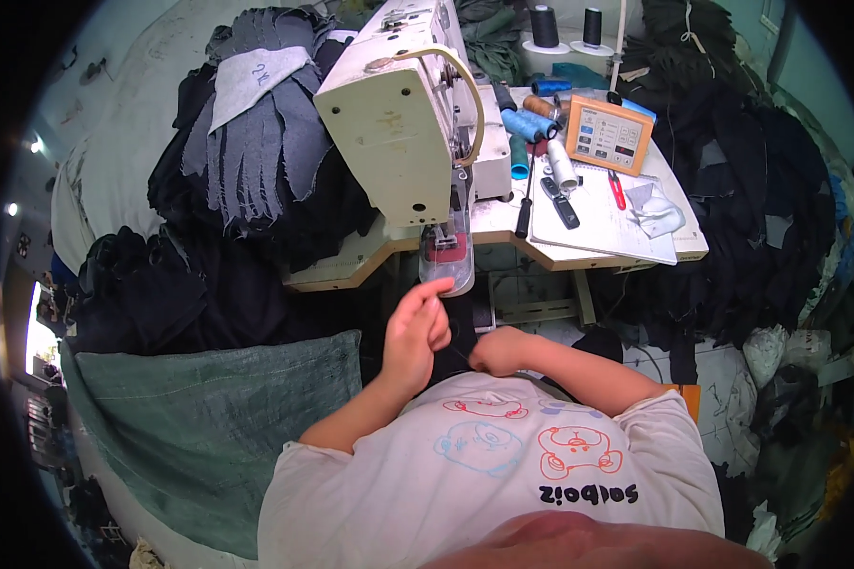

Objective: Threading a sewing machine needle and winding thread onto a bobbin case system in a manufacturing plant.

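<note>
A white industrial sewing machine (375, 133) stands ahead, its narrow clear-edged work arm (446, 278) reaching toward me below the needle and presser foot. My left hand (416, 337) is raised at the tip of that arm. Its index finger stretches across the tip while the other fingers curl, and I see nothing held. Lower and to the right, my right hand (499, 352) is closed in front of my shirt, at the edge of dark cloth (460, 332) hanging below the machine. Its fingertips are mostly hidden, so whatever they grip does not show.
Grey cut pieces (256, 142) are heaped on black fabric at the left. Thread spools (531, 123), a control panel (609, 133), a screwdriver (524, 216), red snips (618, 190) and a paper pad (588, 228) lie on the table. Green cloth (209, 417) drapes at lower left; dark garments (731, 209) pile right.
</note>
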Available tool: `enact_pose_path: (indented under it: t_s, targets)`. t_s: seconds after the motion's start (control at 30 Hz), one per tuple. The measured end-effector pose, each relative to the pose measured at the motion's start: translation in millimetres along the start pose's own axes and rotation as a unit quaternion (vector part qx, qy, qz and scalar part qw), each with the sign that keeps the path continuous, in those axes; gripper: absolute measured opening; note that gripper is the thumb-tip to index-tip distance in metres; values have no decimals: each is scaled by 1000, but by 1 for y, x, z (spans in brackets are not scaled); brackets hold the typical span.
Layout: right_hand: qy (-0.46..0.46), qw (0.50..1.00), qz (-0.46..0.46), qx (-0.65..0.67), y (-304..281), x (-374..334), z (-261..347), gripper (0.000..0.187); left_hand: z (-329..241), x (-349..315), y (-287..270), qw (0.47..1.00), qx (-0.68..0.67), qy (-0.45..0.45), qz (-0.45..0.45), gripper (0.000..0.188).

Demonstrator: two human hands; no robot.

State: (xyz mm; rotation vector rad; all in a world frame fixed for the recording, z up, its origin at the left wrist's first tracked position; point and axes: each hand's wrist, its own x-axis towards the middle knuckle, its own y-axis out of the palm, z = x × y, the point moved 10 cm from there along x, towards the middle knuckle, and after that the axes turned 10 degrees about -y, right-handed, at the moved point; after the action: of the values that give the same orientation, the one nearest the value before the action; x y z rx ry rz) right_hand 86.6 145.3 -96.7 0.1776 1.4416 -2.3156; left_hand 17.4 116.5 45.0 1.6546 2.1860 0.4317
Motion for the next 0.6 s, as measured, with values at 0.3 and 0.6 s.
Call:
enact_pose_path:
  t_s: [0.3,0.6]
  targets:
    - [-123,867,-190,443,-98,-42,31,62,104,-88,-79,670,729,3,140,18]
    - [-111,630,-352,683,-132,-9,61,51,192,-250,-214,578,716,-378,101,27]
